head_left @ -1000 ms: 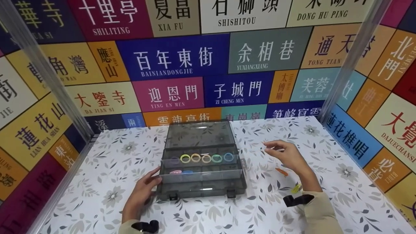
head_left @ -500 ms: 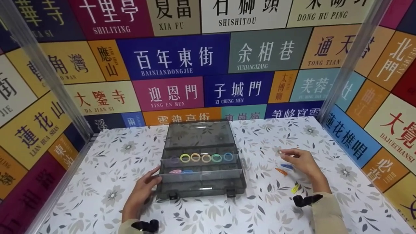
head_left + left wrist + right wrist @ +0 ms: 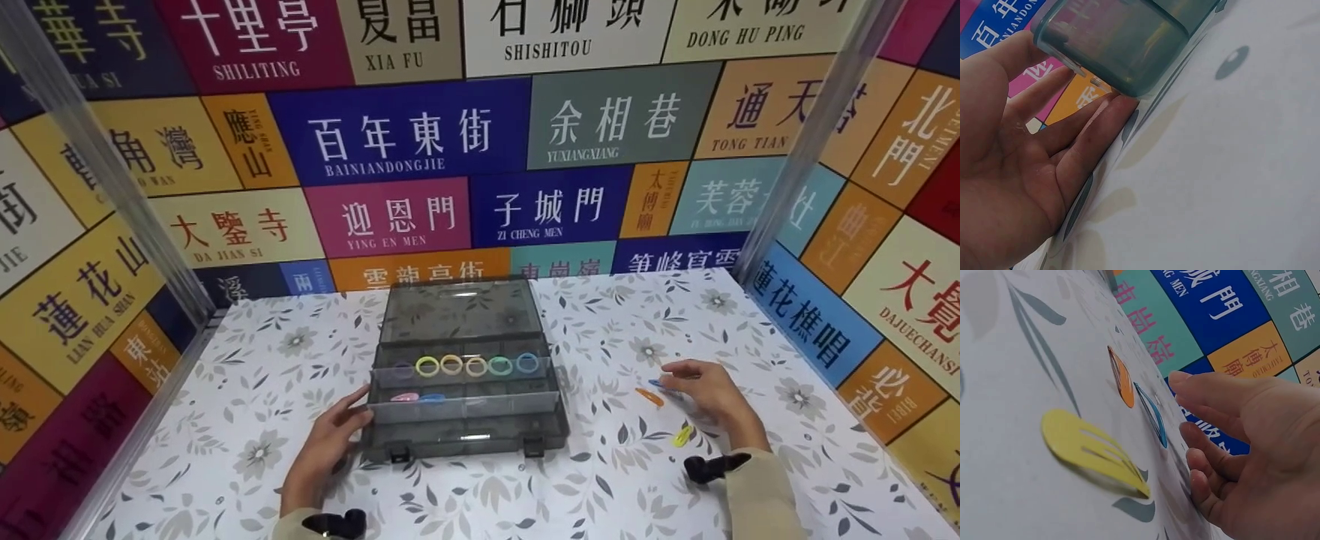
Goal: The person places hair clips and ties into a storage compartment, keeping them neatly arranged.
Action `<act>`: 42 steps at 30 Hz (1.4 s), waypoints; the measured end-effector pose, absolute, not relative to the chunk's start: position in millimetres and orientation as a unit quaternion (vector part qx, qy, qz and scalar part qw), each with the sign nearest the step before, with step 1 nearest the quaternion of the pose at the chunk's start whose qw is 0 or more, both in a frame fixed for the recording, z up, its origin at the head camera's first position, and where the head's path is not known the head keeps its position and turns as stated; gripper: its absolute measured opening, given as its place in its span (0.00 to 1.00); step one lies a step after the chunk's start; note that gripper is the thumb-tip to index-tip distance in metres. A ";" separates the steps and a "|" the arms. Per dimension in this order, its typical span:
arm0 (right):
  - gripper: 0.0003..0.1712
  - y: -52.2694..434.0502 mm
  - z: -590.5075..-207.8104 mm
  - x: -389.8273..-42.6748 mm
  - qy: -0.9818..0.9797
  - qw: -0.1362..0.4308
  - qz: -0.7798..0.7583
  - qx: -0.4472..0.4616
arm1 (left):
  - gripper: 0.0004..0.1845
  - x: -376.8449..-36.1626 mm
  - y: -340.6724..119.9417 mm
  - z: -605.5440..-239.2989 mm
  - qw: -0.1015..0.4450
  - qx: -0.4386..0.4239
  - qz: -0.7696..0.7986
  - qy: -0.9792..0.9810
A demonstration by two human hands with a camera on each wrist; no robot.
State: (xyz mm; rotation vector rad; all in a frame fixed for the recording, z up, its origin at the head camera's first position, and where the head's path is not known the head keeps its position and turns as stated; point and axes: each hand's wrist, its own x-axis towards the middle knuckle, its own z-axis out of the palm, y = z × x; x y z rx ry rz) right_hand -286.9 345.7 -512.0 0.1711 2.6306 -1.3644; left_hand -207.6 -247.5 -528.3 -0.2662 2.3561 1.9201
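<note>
My left hand [image 3: 328, 439] rests against the left side of a smoky see-through divided box [image 3: 465, 448], its fingers fairly straight at the box corner [image 3: 1129, 62] in the left wrist view. Over the table on the right, my right hand [image 3: 712, 401] hovers beside a blue snap hair clip [image 3: 1151, 415], fingers loosely bent and a gap showing between them and the clip. An orange hair clip [image 3: 1122, 379] lies just left of the blue one. Nearer the wrist is a yellow hair clip [image 3: 1086, 444].
Behind the box stands its raised lid [image 3: 461, 311]. Several coloured rings, one a green ring [image 3: 490, 366], sit in the back row. A pink clip [image 3: 406, 397] and another blue clip [image 3: 433, 399] lie in a front compartment. Sign-covered walls [image 3: 397, 135] border the table.
My right hand has moved right and toward the front edge, away from the box, down to the blue clip. The left hand and box have stayed put.
</note>
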 end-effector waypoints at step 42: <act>0.23 347.5 -515.0 -288.3 0.904 0.088 -0.408 0.096 | 0.29 -211.7 -245.5 -529.1 0.045 -0.109 0.607 0.786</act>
